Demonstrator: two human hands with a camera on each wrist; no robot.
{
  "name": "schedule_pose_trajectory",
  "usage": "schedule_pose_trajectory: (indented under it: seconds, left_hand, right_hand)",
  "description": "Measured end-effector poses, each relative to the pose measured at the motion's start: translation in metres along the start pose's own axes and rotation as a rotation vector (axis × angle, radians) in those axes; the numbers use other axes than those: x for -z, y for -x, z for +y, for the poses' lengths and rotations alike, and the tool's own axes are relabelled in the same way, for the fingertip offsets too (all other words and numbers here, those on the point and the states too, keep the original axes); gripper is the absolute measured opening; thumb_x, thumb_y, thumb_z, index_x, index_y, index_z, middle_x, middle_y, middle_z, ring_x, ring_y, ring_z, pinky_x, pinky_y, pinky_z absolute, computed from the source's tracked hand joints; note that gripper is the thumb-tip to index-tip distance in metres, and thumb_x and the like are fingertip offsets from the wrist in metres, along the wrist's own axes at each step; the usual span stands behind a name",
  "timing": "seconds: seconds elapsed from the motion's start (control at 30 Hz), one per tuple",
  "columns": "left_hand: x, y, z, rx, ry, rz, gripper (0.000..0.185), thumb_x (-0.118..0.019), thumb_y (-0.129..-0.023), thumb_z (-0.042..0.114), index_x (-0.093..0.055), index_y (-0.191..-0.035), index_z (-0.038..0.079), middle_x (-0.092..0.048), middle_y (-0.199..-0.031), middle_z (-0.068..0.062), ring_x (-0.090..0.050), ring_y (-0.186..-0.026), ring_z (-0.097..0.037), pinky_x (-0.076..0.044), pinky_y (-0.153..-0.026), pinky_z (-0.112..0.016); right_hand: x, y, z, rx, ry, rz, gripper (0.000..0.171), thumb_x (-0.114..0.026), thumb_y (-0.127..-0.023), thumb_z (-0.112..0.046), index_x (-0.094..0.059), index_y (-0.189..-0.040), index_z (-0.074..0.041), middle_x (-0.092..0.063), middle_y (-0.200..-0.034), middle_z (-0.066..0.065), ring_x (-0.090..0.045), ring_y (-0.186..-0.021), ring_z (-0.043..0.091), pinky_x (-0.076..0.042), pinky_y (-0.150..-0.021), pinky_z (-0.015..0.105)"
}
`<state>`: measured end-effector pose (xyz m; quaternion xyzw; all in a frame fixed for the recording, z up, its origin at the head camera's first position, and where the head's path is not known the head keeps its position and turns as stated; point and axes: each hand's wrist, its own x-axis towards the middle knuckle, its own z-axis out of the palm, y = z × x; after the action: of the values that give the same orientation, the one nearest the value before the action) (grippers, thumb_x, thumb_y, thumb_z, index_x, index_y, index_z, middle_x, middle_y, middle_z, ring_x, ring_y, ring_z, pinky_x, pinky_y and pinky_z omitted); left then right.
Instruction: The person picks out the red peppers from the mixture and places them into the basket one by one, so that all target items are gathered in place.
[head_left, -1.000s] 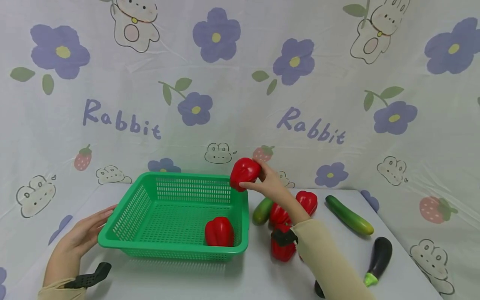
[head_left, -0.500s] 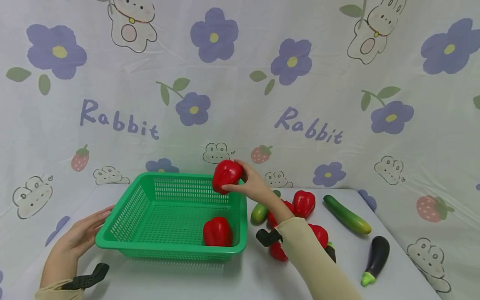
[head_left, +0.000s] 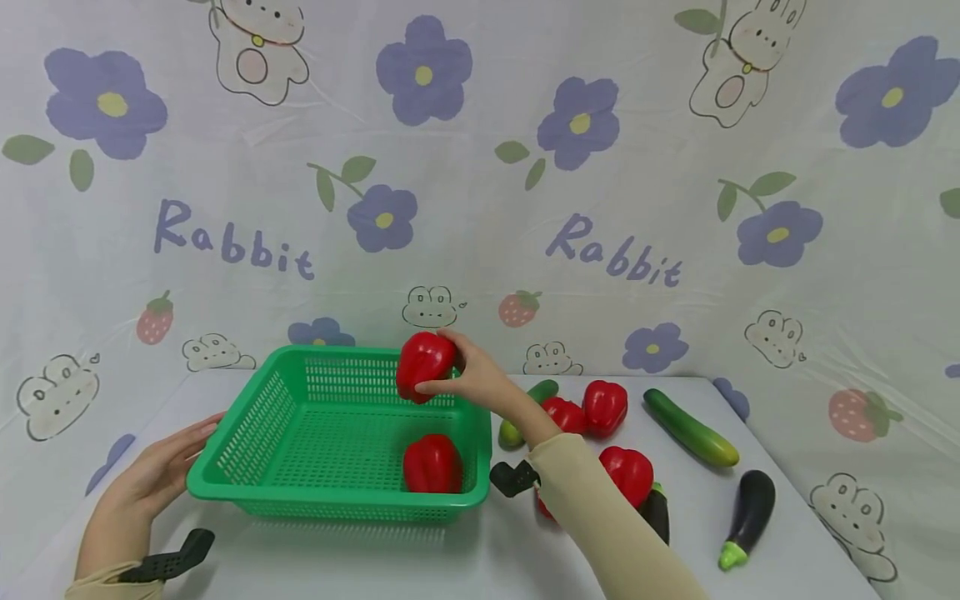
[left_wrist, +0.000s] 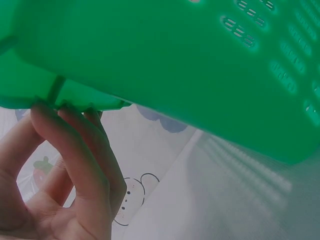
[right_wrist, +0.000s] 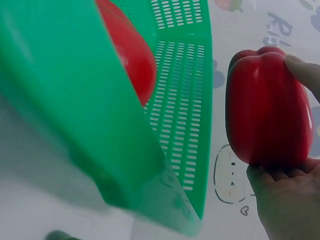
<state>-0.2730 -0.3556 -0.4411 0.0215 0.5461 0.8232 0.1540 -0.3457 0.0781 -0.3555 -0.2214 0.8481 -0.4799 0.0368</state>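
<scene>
My right hand (head_left: 483, 383) holds a red bell pepper (head_left: 422, 363) between thumb and fingers, above the right back part of a green plastic basket (head_left: 330, 496). In the right wrist view the held bell pepper (right_wrist: 267, 110) stands lengthwise between thumb and fingertips. Another red bell pepper (head_left: 432, 465) lies in the basket's front right corner. My left hand (head_left: 157, 473) is at the basket's left side, fingertips touching the outside of its rim. The left wrist view shows those fingers (left_wrist: 80, 155) gently bent, their tips at the green edge.
Right of the basket are several more red bell peppers (head_left: 604, 408), partly behind the right forearm, and a green cucumber (head_left: 543, 390). Farther right lie a longer cucumber (head_left: 690, 427) and an eggplant (head_left: 748, 517). Another eggplant (head_left: 656, 512) shows beside the sleeve. A patterned curtain (head_left: 465, 267) hangs behind.
My right hand has carried the bell pepper left, from above the basket's right rim to over its inside, and lately a little lower. The left hand has stayed at the rim.
</scene>
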Motion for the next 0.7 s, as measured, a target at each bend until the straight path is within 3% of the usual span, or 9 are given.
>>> schedule_pose_trajectory:
  seconds: [0.13,0.7]
  left_hand:
    - [-0.001,0.001,0.000,-0.001,-0.002,0.004,0.031,-0.039,-0.098,0.013,-0.066,-0.110,0.026,-0.065,-0.108,0.013,-0.061,-0.098,-0.006,-0.052,-0.083,-0.025]
    - [-0.002,0.000,0.000,0.002,0.020,-0.012,0.032,-0.039,-0.098,0.013,-0.066,-0.109,0.025,-0.065,-0.108,0.012,-0.061,-0.098,-0.006,-0.052,-0.083,-0.025]
  right_hand:
    - [-0.006,-0.002,-0.001,-0.008,-0.018,-0.042,0.085,-0.076,-0.072,-0.033,-0.028,-0.140,-0.019,-0.047,-0.131,0.001,-0.046,-0.118,0.021,-0.051,-0.086,0.036]
    - [-0.018,-0.003,-0.012,-0.054,0.082,-0.174,0.080,-0.074,-0.072,-0.036,-0.031,-0.138,-0.020,-0.048,-0.128,0.001,-0.046,-0.115,0.020,-0.052,-0.078,0.031]
